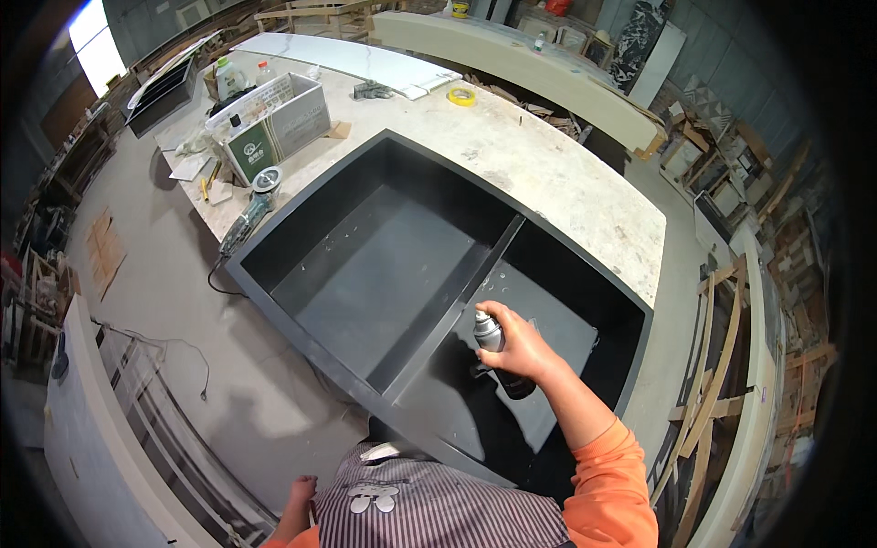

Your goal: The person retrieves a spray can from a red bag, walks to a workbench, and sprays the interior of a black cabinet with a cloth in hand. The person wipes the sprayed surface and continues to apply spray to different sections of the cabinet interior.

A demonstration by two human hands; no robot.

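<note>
My right hand [519,345] is wrapped round a spray can [489,331] with a silver top and a dark body. Its index finger rests on the nozzle. The can is held over the smaller, right compartment of a dark grey two-compartment basin [315,352], and the hand's shadow falls inside. A divider [457,306] separates that compartment from the larger left one. Small pale specks lie along the inner edges. My left hand [303,486] hangs low beside my striped apron [429,498], apart from the basin; its fingers are too small and turned away to read.
The basin lies on a pale, stained worktable [585,196]. Beyond its left corner are an angle grinder [251,212] with a cord, a carton [292,123] of bottles and a yellow tape roll [462,96]. Wooden strips [708,384] lean at right; a slab [100,438] stands at left.
</note>
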